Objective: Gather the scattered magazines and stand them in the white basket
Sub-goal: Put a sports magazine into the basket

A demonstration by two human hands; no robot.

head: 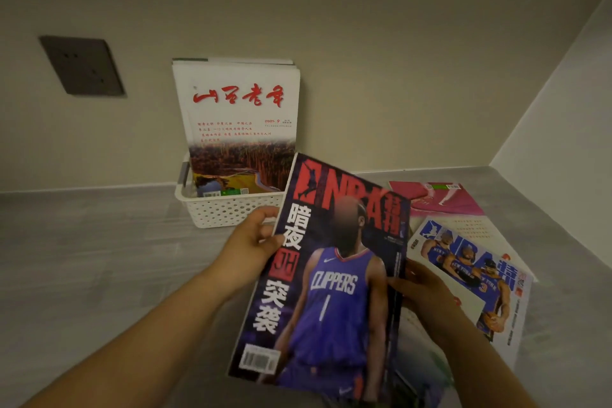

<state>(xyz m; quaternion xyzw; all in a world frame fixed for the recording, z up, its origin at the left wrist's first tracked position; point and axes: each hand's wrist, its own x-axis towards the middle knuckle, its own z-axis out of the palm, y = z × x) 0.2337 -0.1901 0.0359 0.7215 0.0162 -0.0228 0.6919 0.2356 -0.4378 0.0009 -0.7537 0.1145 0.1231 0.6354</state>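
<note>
A dark basketball magazine (331, 291) with a player in a purple jersey hangs tilted above the counter. My left hand (255, 242) grips its left edge and my right hand (420, 295) grips its right edge. Behind it the white perforated basket (218, 209) stands against the wall. Several magazines stand upright in it, the front one white with red characters (238, 122). To the right, a white basketball magazine (473, 278) and a pink magazine (443, 199) lie flat on the counter. A greenish one (430, 371) shows under the held magazine.
The grey counter (82, 258) runs to a beige back wall and a side wall (563, 109) on the right, forming a corner. A dark wall socket plate (82, 64) sits on the back wall, left of the basket.
</note>
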